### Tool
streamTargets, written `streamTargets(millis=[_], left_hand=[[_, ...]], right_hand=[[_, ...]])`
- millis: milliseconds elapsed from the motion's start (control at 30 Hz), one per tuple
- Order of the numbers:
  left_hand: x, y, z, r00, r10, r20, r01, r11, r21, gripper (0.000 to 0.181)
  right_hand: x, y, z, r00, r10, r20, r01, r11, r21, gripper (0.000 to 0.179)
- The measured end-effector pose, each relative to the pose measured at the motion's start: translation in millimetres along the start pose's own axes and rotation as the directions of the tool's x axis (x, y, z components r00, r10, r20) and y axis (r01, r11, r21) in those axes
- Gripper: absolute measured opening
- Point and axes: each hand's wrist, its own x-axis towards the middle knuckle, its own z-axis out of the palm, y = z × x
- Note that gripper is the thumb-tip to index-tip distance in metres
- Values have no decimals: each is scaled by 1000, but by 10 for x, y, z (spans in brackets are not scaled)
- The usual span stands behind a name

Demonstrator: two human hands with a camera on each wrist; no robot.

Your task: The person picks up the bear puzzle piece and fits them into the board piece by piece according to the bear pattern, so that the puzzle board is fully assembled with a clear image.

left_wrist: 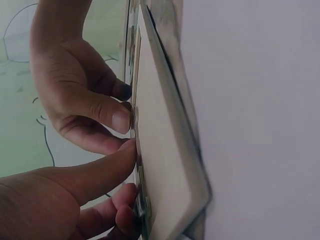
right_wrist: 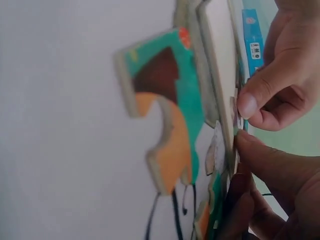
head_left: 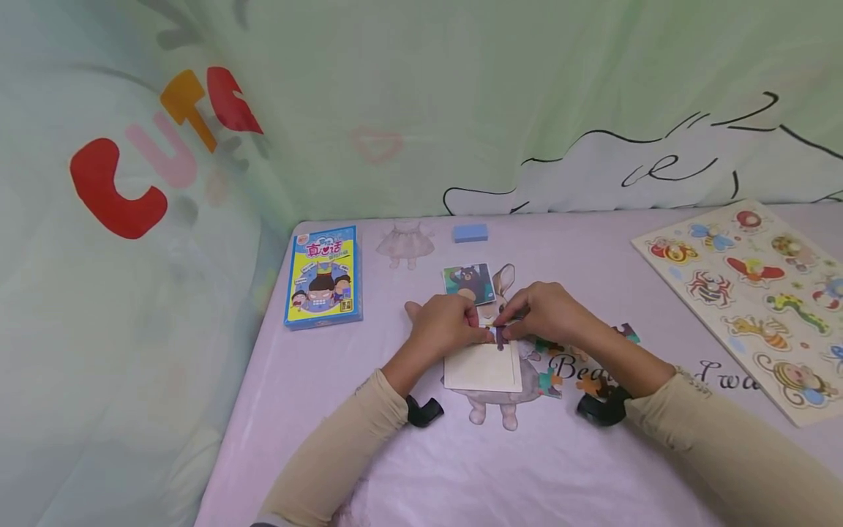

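Observation:
Both hands meet over a small pale puzzle board (head_left: 483, 371), whose lower part shows as bare wood. My right hand (head_left: 543, 311) pinches a small purple puzzle piece (head_left: 500, 339) between thumb and fingers at the board's upper part. Close beside it, the thumb and bent fingers of my left hand (head_left: 443, 328) hold a puzzle piece at the same row; fingers largely hide it. In the left wrist view, both thumbs almost touch at the board's face. A bear picture (head_left: 469, 283) shows just above the hands. Loose puzzle pieces (head_left: 550, 383) lie right of the board, partly under the right forearm.
At the left stands a blue and yellow box (head_left: 323, 278). Toward the back lies a blue block (head_left: 470, 233). A large wooden insect puzzle board (head_left: 751, 307) takes up the right side. Curtains with printed letters hang behind and at the left.

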Motion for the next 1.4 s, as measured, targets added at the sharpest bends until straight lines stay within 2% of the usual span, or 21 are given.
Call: streamTargets(millis=[267, 733, 1167, 1400], left_hand=[[-11, 70, -6, 999, -23, -24, 23, 1000, 15, 37], [-26, 102, -7, 998, -8, -70, 11, 999, 50, 40], [-52, 127, 4, 998, 7, -57, -2, 996, 88, 43], [-51, 79, 3, 999, 16, -30, -14, 998, 60, 41]], right_hand=[[-9, -6, -22, 999, 41, -31, -41, 999, -3, 10], [-31, -43, -18, 995, 76, -65, -75, 997, 18, 5], [-32, -38, -1, 996, 66, -53, -67, 998, -7, 6], [-41, -49, 17, 998, 24, -61, -27, 999, -39, 14]])
